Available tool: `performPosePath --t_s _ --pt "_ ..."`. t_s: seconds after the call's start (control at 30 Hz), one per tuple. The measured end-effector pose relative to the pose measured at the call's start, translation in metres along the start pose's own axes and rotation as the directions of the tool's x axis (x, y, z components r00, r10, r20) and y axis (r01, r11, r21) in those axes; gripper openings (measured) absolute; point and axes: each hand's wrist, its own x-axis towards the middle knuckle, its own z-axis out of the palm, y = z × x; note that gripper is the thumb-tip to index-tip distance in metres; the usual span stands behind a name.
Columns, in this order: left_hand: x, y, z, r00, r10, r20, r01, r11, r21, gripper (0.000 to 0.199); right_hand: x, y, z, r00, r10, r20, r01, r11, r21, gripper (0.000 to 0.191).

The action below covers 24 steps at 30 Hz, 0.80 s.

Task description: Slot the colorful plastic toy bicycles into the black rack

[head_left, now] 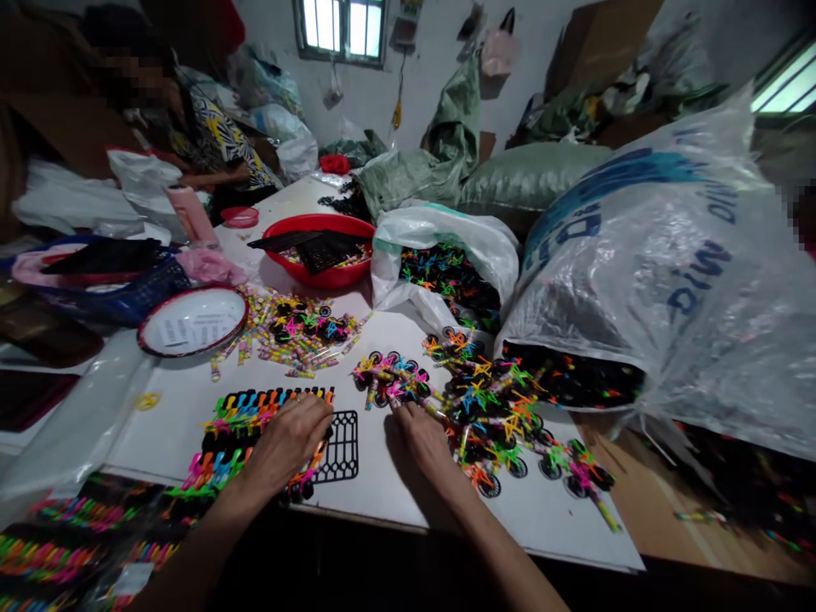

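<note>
My left hand (pixel 297 435) rests with curled fingers on the right end of rows of colourful toy pieces (pixel 220 455), set in a black plastic grid (pixel 344 446). What its fingertips hold is hidden. Part of the grid shows bare beside the hand. To the right, my right hand (pixel 422 438) has its fingers together at the near edge of a small cluster of toy bicycles (pixel 388 374). Its fingertips are on one of them and partly hidden. A larger heap of toy bicycles (pixel 490 399), mixed with patterned tubes, lies beyond that hand.
Patterned tubes (pixel 286 327) lie piled beside a white enamel basin (pixel 193 321). Behind stands a red basin (pixel 319 246) with black grids on top. Open sacks (pixel 446 229) and a big plastic sack (pixel 637 246) bulge at right. Another person (pixel 220 144) sits back left.
</note>
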Motion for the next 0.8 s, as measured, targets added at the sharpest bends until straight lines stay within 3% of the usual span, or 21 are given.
performPosePath --t_s 0.13,0.2,0.23,0.33,0.43,0.53,0.63,0.8 --pt "-0.007 0.0 -0.004 1.0 -0.012 -0.017 0.012 1.0 -0.01 0.018 0.024 -0.004 -0.001 0.966 0.259 -0.004 -0.257 0.96 0.109 0.012" --pt "-0.012 -0.001 -0.006 0.999 -0.026 -0.037 0.025 1.0 -0.014 0.018 0.036 0.001 -0.005 0.93 0.362 0.062 -0.358 0.856 0.372 0.009" --pt "-0.015 -0.003 -0.007 0.998 -0.034 -0.05 0.033 0.999 -0.015 0.018 0.041 0.006 -0.007 0.916 0.38 0.129 -0.388 0.758 0.524 0.013" --pt "-0.019 -0.009 -0.008 0.997 -0.056 -0.061 0.055 0.998 -0.017 0.016 0.048 0.025 -0.014 0.904 0.312 0.291 -0.411 0.452 0.792 0.031" --pt "-0.018 -0.012 -0.009 0.996 -0.076 -0.045 0.075 0.997 -0.014 0.013 0.043 0.028 -0.015 0.917 0.246 0.315 -0.382 0.308 0.871 0.04" --pt "-0.016 -0.011 -0.01 0.995 -0.089 -0.046 0.088 0.996 -0.013 0.013 0.031 -0.001 -0.013 0.939 0.144 0.311 -0.335 0.189 0.923 0.035" --pt "-0.015 -0.008 -0.01 0.995 -0.098 -0.025 0.098 0.995 -0.013 0.012 0.015 -0.045 -0.011 0.973 0.07 0.218 -0.226 0.147 0.963 0.024" --pt "-0.014 -0.007 -0.01 0.993 -0.115 -0.012 0.116 0.993 0.016 0.011 -0.01 -0.095 0.009 0.997 0.057 0.05 -0.065 0.304 0.95 0.014"
